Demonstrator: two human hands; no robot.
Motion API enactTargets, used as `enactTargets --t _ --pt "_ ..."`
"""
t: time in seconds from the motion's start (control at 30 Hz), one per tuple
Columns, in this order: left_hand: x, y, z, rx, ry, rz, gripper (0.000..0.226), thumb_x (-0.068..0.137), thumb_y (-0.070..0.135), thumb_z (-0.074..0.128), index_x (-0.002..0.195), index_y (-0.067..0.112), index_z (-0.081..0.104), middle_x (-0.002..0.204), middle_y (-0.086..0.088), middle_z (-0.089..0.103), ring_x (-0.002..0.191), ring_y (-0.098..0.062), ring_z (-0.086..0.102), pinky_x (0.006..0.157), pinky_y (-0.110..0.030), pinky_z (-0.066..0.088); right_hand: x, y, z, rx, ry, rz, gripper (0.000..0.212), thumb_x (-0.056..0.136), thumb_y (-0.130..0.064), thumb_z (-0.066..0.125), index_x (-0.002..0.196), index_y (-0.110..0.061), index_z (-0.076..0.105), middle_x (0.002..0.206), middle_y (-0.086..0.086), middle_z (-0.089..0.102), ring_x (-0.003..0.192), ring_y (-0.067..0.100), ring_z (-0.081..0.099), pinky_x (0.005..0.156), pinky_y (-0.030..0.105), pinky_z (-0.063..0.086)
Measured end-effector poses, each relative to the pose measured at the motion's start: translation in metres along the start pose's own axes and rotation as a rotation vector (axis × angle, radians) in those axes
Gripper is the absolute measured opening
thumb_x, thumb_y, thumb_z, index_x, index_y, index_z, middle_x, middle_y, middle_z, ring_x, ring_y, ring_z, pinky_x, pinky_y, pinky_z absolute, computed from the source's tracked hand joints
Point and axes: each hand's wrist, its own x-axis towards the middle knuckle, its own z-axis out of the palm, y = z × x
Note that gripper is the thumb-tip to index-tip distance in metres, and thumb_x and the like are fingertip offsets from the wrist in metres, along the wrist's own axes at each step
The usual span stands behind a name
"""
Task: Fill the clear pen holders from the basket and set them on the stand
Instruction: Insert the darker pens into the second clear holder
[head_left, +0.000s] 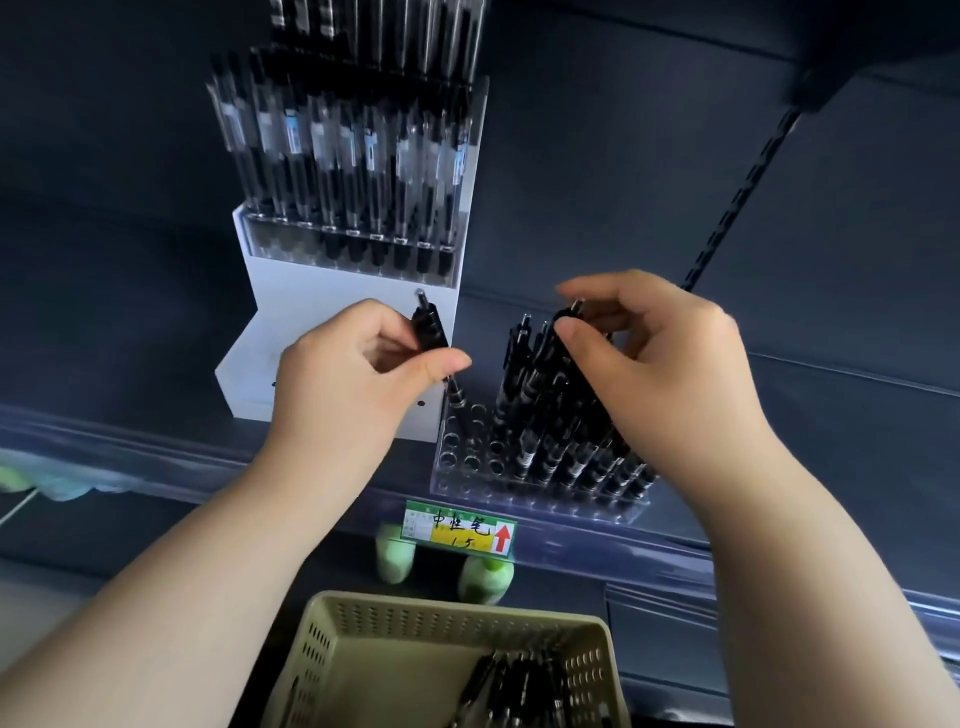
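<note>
Pinching one black pen (430, 328) in left grip (358, 382), several pens (565, 340) in right grip (662, 364), above the half-filled clear pen holder (519, 501).

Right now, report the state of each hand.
Left hand: pinches a single pen.
Right hand: fingers curled round a pen bunch standing in the clear holder.
</note>
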Motion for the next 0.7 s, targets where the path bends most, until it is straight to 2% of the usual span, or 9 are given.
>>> enactTargets --t 0.2,0.33,0.6,0.7 --pt "-0.0009 -0.0012 0.0030 -0.032 -0.010 -0.002 0.029 0.060 0.037 0.079 0.082 0.029 0.062 0.075 0.012 0.069 0.072 0.000 0.065 0.069 -0.012 0.050 -0.0018 0.0012 0.0029 -0.038 -0.022 0.003 0.021 0.082 -0.015 0.069 0.092 -0.033 0.065 0.072 -0.025 0.059 0.067 -0.016 0.052 0.063 -0.002 0.037" --pt "-0.0036 -0.0002 0.0063 -0.030 -0.022 0.024 0.028 0.061 0.038 0.079 0.082 0.031 0.062 0.076 0.012 0.069 0.072 -0.003 0.064 0.070 -0.018 0.052 -0.0018 0.0015 0.0031 -0.035 -0.017 0.025 0.020 0.082 -0.016 0.069 0.096 -0.030 0.067 0.075 -0.024 0.061 0.072 -0.015 0.054 0.067 -0.001 0.039" --pt "-0.0047 -0.0005 0.0087 -0.035 -0.020 0.046 0.024 0.061 0.039 0.077 0.076 0.036 0.058 0.072 0.017 0.067 0.069 0.002 0.062 0.064 -0.007 0.047 -0.0020 -0.0017 0.0069 -0.067 -0.033 0.018 0.024 0.081 -0.016 0.070 0.101 -0.027 0.066 0.081 -0.025 0.061 0.073 -0.020 0.050 0.067 -0.004 0.034" --pt "-0.0050 -0.0002 0.0082 -0.040 -0.021 0.045 0.023 0.062 0.038 0.077 0.075 0.036 0.059 0.074 0.018 0.068 0.069 0.003 0.062 0.064 -0.007 0.046 -0.0019 -0.0011 0.0078 -0.098 -0.043 0.013 0.022 0.080 -0.018 0.070 0.099 -0.029 0.065 0.081 -0.024 0.060 0.069 -0.017 0.050 0.066 -0.002 0.035"
